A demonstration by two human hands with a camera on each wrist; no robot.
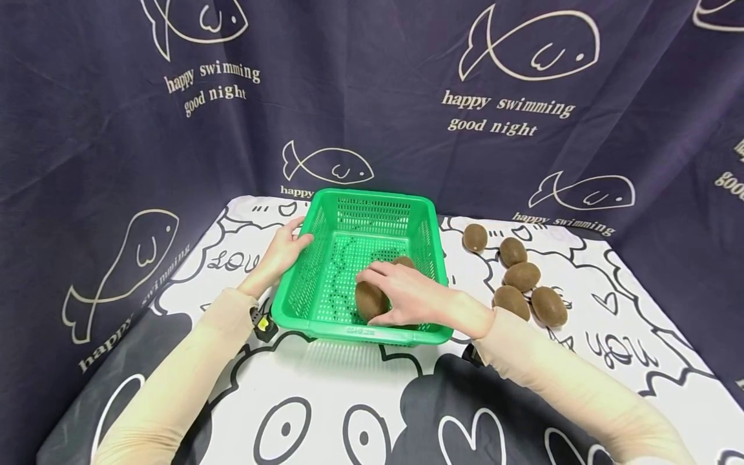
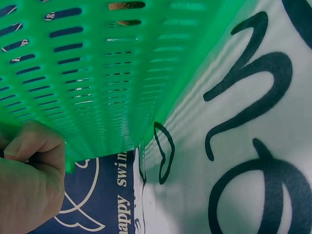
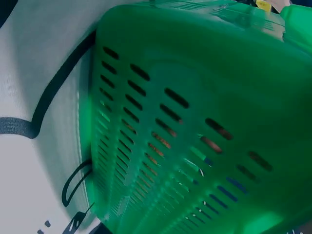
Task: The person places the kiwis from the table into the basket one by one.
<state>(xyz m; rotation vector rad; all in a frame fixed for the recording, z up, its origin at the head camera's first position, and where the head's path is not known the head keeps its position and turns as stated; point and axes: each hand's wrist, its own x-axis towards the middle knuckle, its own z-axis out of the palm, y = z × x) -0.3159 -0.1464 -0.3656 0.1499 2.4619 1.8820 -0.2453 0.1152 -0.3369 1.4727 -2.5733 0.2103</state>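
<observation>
A green plastic basket (image 1: pixel 325 329) with slotted walls stands on the patterned cloth. My left hand (image 1: pixel 285 248) grips its left rim, and the left wrist view shows those curled fingers (image 2: pixel 41 139) at the basket wall (image 2: pixel 97 78). Inside the basket, my right hand (image 1: pixel 409 294) holds a brown kiwi (image 1: pixel 371 302) low near the front right, thumb on its near side. Another kiwi (image 1: pixel 403 261) lies just behind that hand, partly hidden by it. From the right wrist, the basket's outer wall (image 3: pixel 195 87) blocks most of the hand, with brown showing through the slots.
Several loose kiwis (image 1: pixel 523 276) lie on the cloth right of the basket, beside my right forearm. A dark blue curtain (image 1: pixel 401 97) with fish drawings hangs close behind the basket. The white cloth (image 1: pixel 314 381) with black drawings covers the table.
</observation>
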